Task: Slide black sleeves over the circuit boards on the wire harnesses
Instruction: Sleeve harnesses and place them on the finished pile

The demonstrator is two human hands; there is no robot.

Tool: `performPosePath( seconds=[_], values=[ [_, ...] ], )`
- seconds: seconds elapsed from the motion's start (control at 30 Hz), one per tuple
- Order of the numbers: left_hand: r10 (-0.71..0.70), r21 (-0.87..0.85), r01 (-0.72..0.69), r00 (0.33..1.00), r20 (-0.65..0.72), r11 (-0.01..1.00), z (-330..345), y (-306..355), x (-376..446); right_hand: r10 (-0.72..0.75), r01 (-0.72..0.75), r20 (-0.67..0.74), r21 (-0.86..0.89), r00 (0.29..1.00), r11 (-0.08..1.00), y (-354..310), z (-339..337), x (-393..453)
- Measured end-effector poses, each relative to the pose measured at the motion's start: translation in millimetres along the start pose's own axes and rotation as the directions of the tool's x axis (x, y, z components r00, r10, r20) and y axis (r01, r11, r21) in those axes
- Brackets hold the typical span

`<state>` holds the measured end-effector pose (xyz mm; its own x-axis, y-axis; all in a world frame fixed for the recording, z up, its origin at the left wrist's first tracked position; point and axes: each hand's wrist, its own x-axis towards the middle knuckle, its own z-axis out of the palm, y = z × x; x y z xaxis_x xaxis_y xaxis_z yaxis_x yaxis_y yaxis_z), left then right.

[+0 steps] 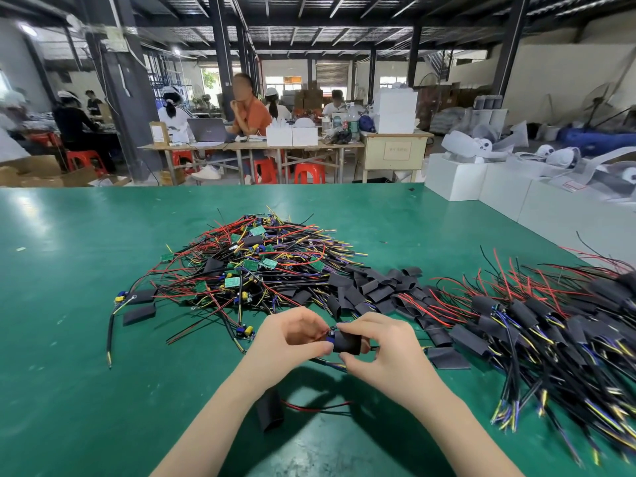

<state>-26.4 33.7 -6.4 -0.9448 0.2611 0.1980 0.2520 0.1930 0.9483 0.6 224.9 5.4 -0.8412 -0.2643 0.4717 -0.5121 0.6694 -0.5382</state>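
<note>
Just above the near green table (69, 339), the left hand (289, 339) pinches the circuit board's exposed end while the right hand (382, 349) grips the black sleeve (347, 342). Light, soft tubing probably; best held by its edges.

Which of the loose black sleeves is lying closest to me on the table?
The lone black sleeve between the forearms, beside a red wire. The other empty sleeves lie farther away, beyond the hands.

You're on a factory assembly floor: green worktop (86, 270) heaped with wire harnesses (261, 266), steel roof beams (220, 46), workers at tables (241, 146), stacked cartons (309, 96).
</note>
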Motion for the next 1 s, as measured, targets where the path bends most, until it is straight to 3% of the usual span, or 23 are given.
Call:
performPosePath(
  seconds=[0.27,0.37,0.47,0.53,0.77,1.0],
  values=[
    [-0.163,-0.237,0.147,0.985,-0.049,0.960,3,0,-1,0.080,-0.068,0.028,-0.301,0.996,0.951,-2,5,0],
    [-0.186,-0.263,0.160,0.980,-0.077,0.952,4,-1,-2,0.139,-0.144,-0.035,-0.252,0.990,0.957,-6,10,-1],
    [-0.143,-0.169,0.126,0.985,-0.098,0.978,7,-2,-3,0.176,-0.186,-0.065,-0.230,0.982,0.955,-8,12,-2],
    [-0.127,-0.101,0.115,0.985,-0.119,0.988,9,-2,-2,0.178,-0.191,-0.074,-0.221,0.981,0.956,-7,13,-2],
    [-0.097,-0.109,0.084,0.988,-0.119,0.990,10,-1,-2,0.162,-0.170,-0.077,-0.128,0.984,0.977,-7,14,-4],
    [-0.079,-0.268,0.068,0.996,-0.030,0.961,5,3,-1,0.112,-0.114,-0.165,-0.003,0.980,0.993,-6,8,-1]
  ],
)
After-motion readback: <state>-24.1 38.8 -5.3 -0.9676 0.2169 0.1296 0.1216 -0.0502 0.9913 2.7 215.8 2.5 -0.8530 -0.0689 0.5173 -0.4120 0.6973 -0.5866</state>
